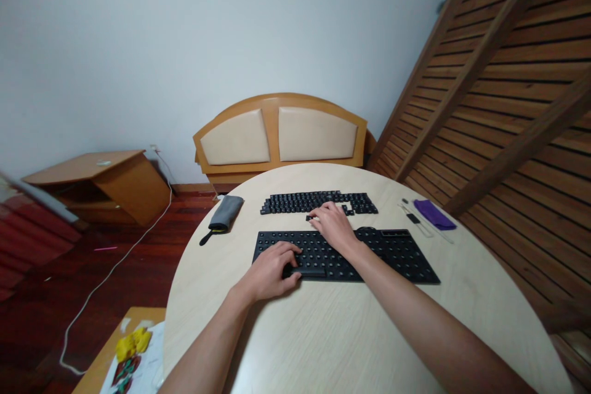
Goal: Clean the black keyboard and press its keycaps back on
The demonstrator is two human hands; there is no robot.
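Note:
A black keyboard base (397, 258) lies near the middle of the round table, most of its keycaps off and its small key posts showing. My left hand (273, 268) is curled over its front left part, the thumb at the front edge beside the long space bar (311, 273). Behind the base, the loose black keycaps (300, 201) lie in keyboard order, with a gap toward the right. My right hand (335, 226) reaches across the base, fingertips closed on a small black keycap (308, 218) at the table surface in front of those rows.
A grey pouch (226, 214) lies at the left of the round table (369, 332). To the right are a purple cloth (434, 214) and a wire tool with a black handle (412, 218). A low stand with yellow items (133, 343) is at lower left. Wooden slats (508, 117) lean at right.

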